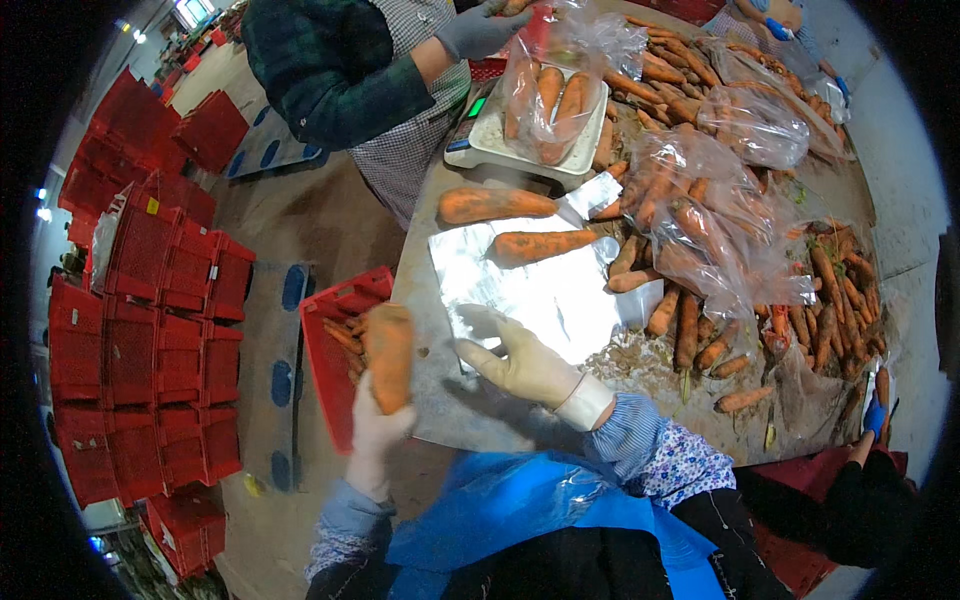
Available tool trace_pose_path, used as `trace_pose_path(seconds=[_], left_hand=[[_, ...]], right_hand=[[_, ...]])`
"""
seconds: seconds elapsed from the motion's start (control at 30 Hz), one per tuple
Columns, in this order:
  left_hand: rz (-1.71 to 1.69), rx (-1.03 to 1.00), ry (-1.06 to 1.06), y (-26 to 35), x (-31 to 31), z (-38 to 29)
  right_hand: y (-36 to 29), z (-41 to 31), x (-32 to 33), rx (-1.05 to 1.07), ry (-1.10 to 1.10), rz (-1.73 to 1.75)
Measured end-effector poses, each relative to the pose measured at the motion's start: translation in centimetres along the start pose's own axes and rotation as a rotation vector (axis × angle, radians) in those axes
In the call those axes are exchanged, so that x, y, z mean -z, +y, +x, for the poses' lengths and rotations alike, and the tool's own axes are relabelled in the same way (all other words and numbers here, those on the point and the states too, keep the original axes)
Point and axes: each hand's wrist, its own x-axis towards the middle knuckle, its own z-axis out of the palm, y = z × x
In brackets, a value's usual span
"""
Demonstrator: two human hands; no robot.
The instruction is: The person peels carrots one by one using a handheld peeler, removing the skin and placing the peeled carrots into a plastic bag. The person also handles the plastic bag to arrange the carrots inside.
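My left hand [381, 431], in a pale glove, is closed around the lower end of a thick carrot [390, 352], which stands upright over the crate beside the table. My right hand [529, 367], gloved in cream, is held above the near edge of a stack of clear plastic bags [525, 300]; its thumb and fingers are apart and nothing shows between them. One dirty carrot [544, 246] lies on the bags and another large carrot [495, 205] lies at their far edge. A white scale [487, 156] carries a plastic bag with several carrots [551, 97].
Filled carrot bags [705, 217] and loose carrots [836, 300] cover the table's right part. A red crate [322, 375] with small carrots stands below the table's left edge. A co-worker's gloved hand [480, 34] is beyond the scale; another worker's blue glove [874, 416] is at right. Red crates [135, 337] are stacked left.
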Motion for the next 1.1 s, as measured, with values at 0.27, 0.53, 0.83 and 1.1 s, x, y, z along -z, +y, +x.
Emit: trace_pose_path(seconds=[0.27, 0.53, 0.83, 1.1], left_hand=[[0.306, 0.303, 0.302, -3.7, 8.9, 6.7], [0.674, 0.307, 0.242, -8.4, 8.0, 11.4], [0.063, -0.149, 0.240, 0.2, 1.8, 12.0], [0.185, -0.169, -0.487, 11.6, -11.3, 5.3]], right_hand=[[4.8, 4.8, 7.3, -0.082, 0.158, -0.936], [8.5, 11.1, 8.1, 0.013, 0.086, -1.385], [2.5, 8.6, 10.5, 0.184, 0.227, -1.266], [-5.0, 1.1, 9.1, -0.011, 0.252, 0.224]])
